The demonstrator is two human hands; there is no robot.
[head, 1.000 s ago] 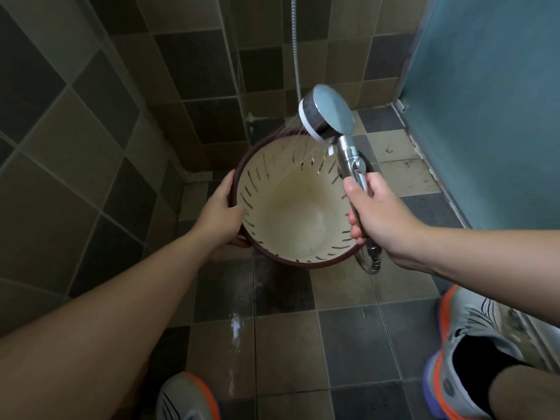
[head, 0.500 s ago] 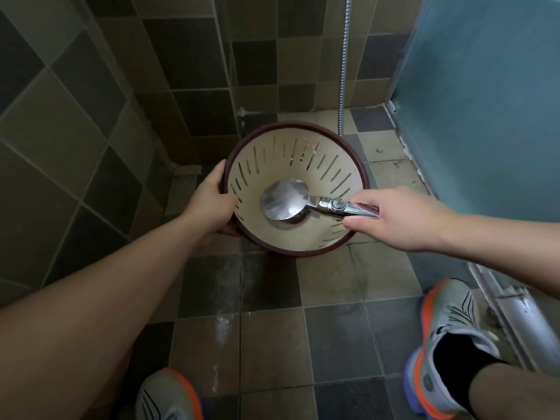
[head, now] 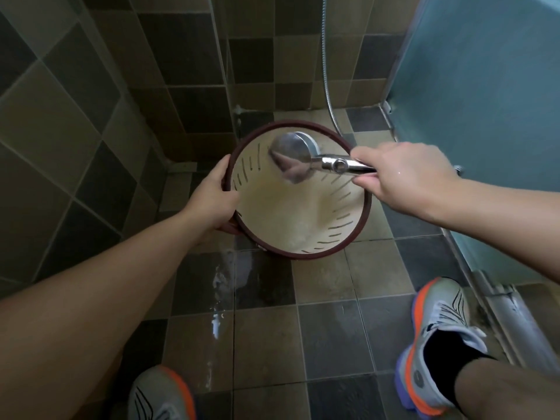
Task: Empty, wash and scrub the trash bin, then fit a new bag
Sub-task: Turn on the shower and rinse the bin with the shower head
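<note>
Cream slotted trash bin (head: 281, 219), maroon rim, tilted, seemingly empty, on wet tiles.

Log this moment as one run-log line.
stage: rinsing | left hand: grips rim of trash bin, tilted | right hand: holds shower head over bin mouth | floor: wet

The shower head (head: 291, 157) is polished chrome, mirror-bright on its round back and handle, and its hose (head: 325, 71) is ribbed, silvery metal. The trash bin (head: 281, 219) looks like smooth, matt cream plastic inside, faintly stained and wet, with a dull dark-red rim, while the floor tiles (head: 327, 338) and wall tiles (head: 60, 116) have a smooth, low-sheen glaze, glossier where water lies on the floor. The door panel (head: 485, 71) is a flat, matt teal surface with a brushed metal rail at its foot, and the 2 shoes (head: 439, 322) show woven grey mesh with glossy orange trim.
</note>
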